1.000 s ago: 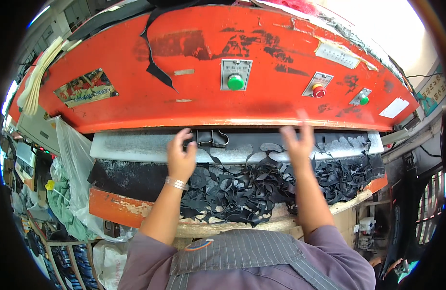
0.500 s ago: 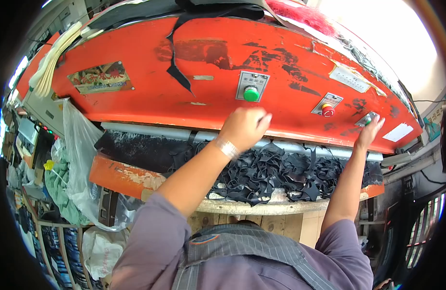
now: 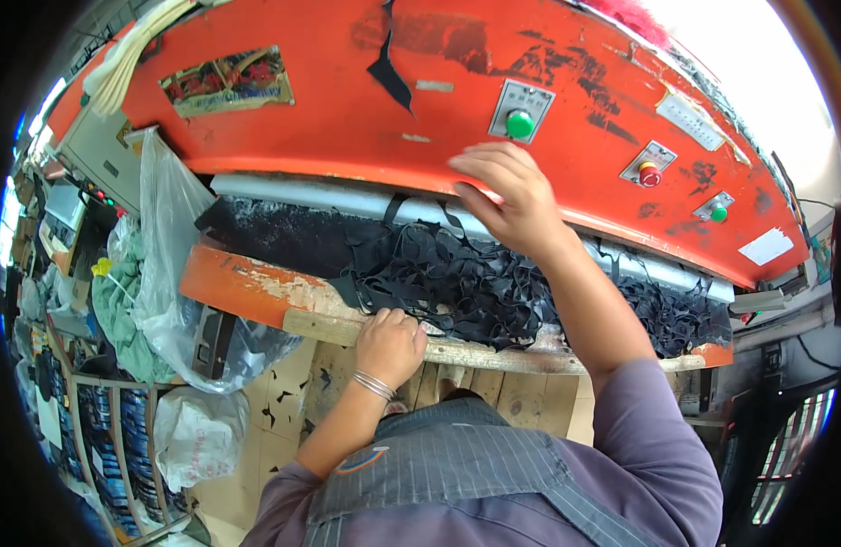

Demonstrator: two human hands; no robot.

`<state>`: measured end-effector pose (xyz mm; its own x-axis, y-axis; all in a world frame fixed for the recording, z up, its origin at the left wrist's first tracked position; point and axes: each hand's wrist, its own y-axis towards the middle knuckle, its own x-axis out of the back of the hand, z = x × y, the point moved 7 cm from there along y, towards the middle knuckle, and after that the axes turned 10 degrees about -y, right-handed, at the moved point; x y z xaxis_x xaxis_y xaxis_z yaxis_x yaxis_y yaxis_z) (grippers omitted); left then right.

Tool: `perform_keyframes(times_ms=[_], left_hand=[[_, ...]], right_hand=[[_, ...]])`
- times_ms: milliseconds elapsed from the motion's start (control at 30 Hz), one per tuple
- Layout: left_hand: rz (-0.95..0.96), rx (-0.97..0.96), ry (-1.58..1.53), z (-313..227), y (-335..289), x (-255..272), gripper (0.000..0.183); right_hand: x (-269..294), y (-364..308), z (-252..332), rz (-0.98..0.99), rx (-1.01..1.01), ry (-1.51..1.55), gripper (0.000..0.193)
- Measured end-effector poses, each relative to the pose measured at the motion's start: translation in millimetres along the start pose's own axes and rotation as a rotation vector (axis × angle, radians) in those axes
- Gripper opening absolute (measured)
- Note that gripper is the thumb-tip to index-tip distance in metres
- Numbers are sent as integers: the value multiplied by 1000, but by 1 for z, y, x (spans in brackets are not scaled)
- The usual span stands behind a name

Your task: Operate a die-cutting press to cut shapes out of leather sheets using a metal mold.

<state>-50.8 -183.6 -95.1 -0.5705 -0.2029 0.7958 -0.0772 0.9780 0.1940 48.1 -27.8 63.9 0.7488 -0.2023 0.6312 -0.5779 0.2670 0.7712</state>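
Note:
My left hand [image 3: 390, 347] rests at the bed's front, its fingers curled over the wooden edge [image 3: 328, 329]. Beside it lies a heap of tangled black cut scraps [image 3: 466, 283], leather-like, spread over the bed. My right hand [image 3: 513, 196] hovers over the scraps before the red machine panel [image 3: 329, 118], empty, fingers stretched toward the left and thumb apart. Just above it on the panel is a large green push button [image 3: 519, 125], which the hand does not touch. A smaller green button [image 3: 717, 213] sits farther right.
A red emergency-stop button [image 3: 650, 175] is between the green ones. A pale roller bar [image 3: 297, 196] runs behind the scraps. Clear plastic sheeting [image 3: 165, 246] hangs at the left, above a white bag [image 3: 200, 438]. Small black scraps lie on the floor.
My left hand has dropped from before the panel to the wooden edge. My right hand has left the small green button and swung left over the scraps. The whole view has shifted.

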Motion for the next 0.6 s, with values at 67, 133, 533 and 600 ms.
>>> perform_keyframes(times_ms=[67,133,533,600], left_hand=[[36,13,-5,3,-2,-1,25],[122,32,-9,9,-5,-5,31],[134,-97,70,69,116,-12,42],[108,-78,-46,65,129,-4,40]], right_hand=[[-26,11,-4,116,37,21,22],[-52,12,-12,278,92,-16,19],[-187,-30,-75,655,288,-203,13],[-145,-23,-125,658,-116,-313,16]])
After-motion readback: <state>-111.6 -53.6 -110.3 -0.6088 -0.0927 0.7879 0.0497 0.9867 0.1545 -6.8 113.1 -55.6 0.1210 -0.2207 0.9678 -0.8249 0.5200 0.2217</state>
